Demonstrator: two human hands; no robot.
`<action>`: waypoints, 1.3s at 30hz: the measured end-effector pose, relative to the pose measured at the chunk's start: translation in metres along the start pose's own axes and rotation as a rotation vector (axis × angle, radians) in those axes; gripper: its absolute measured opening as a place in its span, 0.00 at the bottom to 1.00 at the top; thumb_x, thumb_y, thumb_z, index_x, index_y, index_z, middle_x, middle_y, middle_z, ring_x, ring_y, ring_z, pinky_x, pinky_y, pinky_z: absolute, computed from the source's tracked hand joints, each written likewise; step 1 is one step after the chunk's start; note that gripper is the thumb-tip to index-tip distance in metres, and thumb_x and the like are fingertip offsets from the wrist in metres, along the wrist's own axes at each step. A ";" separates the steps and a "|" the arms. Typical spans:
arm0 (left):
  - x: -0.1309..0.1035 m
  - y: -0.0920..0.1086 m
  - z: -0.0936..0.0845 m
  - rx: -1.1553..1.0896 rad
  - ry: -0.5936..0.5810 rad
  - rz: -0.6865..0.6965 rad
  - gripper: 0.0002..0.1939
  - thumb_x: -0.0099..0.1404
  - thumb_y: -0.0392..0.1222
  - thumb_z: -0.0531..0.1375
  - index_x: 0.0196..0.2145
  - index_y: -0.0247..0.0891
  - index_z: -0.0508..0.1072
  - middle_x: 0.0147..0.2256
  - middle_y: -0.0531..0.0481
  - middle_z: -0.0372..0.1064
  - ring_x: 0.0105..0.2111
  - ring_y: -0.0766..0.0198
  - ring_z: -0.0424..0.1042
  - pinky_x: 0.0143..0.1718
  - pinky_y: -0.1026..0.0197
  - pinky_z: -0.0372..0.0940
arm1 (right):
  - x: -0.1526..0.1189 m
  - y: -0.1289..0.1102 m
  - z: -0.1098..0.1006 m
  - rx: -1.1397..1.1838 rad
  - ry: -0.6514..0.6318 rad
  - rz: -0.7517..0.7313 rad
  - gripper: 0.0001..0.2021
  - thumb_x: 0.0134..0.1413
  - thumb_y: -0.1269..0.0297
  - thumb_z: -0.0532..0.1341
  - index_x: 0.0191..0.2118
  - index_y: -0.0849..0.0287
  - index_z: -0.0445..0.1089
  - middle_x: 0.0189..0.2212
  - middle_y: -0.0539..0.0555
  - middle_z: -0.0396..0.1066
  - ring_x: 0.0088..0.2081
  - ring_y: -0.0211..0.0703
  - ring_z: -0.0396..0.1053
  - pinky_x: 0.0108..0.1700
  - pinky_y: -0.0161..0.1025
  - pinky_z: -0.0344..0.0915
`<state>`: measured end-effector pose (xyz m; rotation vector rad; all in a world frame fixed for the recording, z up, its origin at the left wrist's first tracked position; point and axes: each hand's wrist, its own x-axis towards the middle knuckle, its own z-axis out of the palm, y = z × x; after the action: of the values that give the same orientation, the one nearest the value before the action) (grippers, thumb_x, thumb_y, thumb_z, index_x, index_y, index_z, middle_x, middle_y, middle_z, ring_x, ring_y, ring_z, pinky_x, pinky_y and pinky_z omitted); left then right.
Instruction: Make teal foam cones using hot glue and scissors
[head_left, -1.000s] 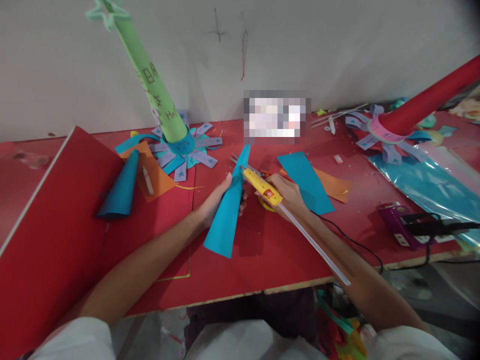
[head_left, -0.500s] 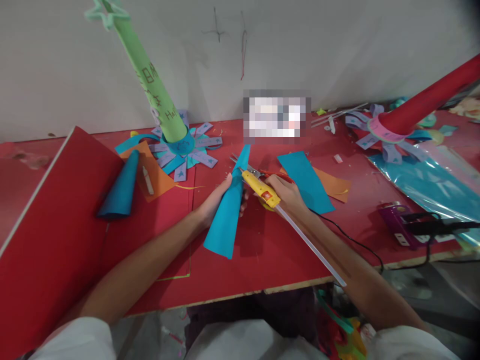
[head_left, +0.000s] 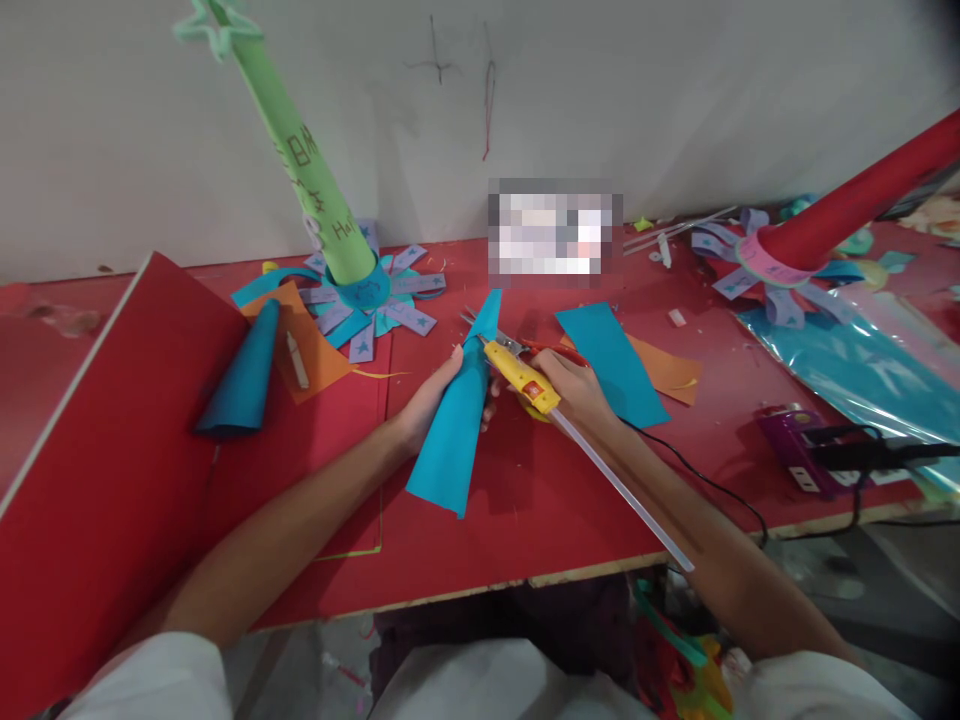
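A blue paper cone (head_left: 451, 430), narrow end away from me, is gripped by my left hand (head_left: 433, 396), the thumb on its left side and fingertips showing past its right edge. In my right hand (head_left: 576, 386) is a yellow glue gun (head_left: 525, 378) with a long clear glue stick (head_left: 622, 488) trailing from its back. The gun's nozzle meets the paper near the cone's upper part; whether glue is coming out is too small to see. Red-handled scissors (head_left: 553, 350) lie close by, partly hidden behind the gun and my right hand.
A second blue cone (head_left: 238, 385) sits left on orange paper (head_left: 319, 350). Behind it stands a green paper tower (head_left: 311, 170). Right are a blue paper strip (head_left: 611, 362), a purple power socket (head_left: 796, 455) with cords, and a red paper tube (head_left: 870, 195). The red table's edge (head_left: 465, 598) is near me.
Almost nothing differs. Both hands, the blue cone and the glue gun hold nearly the same place; the whole view has shifted very slightly.
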<state>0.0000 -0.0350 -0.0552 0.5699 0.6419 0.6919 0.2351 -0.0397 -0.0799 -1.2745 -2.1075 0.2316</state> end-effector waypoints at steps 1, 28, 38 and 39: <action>0.000 0.000 -0.001 -0.002 0.009 0.000 0.31 0.72 0.70 0.57 0.41 0.35 0.76 0.36 0.45 0.74 0.24 0.65 0.72 0.25 0.61 0.72 | 0.000 0.000 -0.001 0.004 0.007 -0.007 0.08 0.65 0.60 0.64 0.37 0.54 0.65 0.33 0.54 0.75 0.33 0.46 0.72 0.32 0.39 0.55; -0.001 0.003 0.000 0.033 -0.018 0.100 0.27 0.66 0.65 0.67 0.40 0.34 0.76 0.34 0.47 0.73 0.24 0.65 0.73 0.24 0.62 0.69 | 0.001 -0.005 -0.004 0.076 0.068 0.058 0.17 0.70 0.45 0.60 0.36 0.53 0.65 0.33 0.55 0.76 0.33 0.45 0.73 0.34 0.39 0.60; -0.006 -0.003 0.000 0.047 0.000 0.138 0.34 0.55 0.57 0.77 0.50 0.35 0.72 0.41 0.44 0.76 0.35 0.54 0.81 0.34 0.53 0.79 | 0.007 -0.009 -0.003 0.195 0.055 0.145 0.20 0.65 0.42 0.63 0.33 0.53 0.62 0.29 0.52 0.71 0.30 0.43 0.67 0.33 0.39 0.59; -0.006 -0.003 0.000 0.059 0.020 0.133 0.34 0.55 0.55 0.77 0.51 0.36 0.70 0.40 0.44 0.76 0.36 0.53 0.81 0.32 0.54 0.78 | 0.008 -0.010 -0.004 0.251 0.051 0.175 0.21 0.64 0.41 0.63 0.32 0.53 0.62 0.27 0.51 0.69 0.29 0.42 0.65 0.33 0.39 0.60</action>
<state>-0.0028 -0.0411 -0.0552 0.6652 0.6485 0.8057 0.2273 -0.0389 -0.0685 -1.2977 -1.8575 0.5182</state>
